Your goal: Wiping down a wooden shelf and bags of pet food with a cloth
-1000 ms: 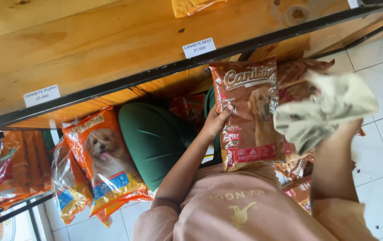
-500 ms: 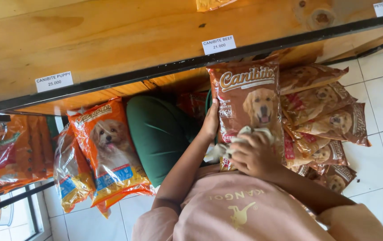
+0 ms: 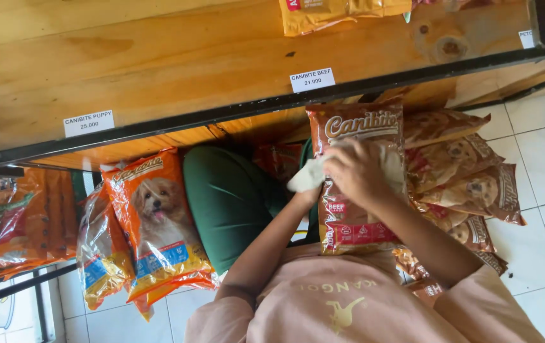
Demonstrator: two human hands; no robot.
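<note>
- Head view, nearest first: your pink shirt (image 3: 349, 305) fills the bottom edge, and both your forearms rise out of it toward the shelving.
- Your right hand (image 3: 356, 173) lies on the face of the brown dog-food bag (image 3: 355, 127), its fingers curled down over a pale cloth (image 3: 307, 178) and pressing it against the bag. The cloth's free end sticks out to the left of your knuckles.
- Your left hand (image 3: 307, 200) is almost wholly hidden behind the cloth and the bag's left edge; it seems to steady the bag from that side, but you cannot tell whether its fingers are closed.
- The brown bag stands upright between your arms, its top edge just under the black metal rail (image 3: 222, 114) of the wooden shelf (image 3: 158, 57).
- Left of your left arm sits your knee in green cloth (image 3: 228, 197), close against the bag, so there is little room on that side.
- Right of the bag, a stack of matching brown bags (image 3: 469, 171) lies fanned on the white tiled floor (image 3: 539, 222); bare tiles open beyond them.
- Farther left, an orange bag with a puppy picture (image 3: 158, 222) leans beside a clear-fronted bag (image 3: 98, 254).
- Farthest, a yellow pouch (image 3: 342, 13) rests on the shelf top, with white price tags (image 3: 311, 80) on the board's front edge.
</note>
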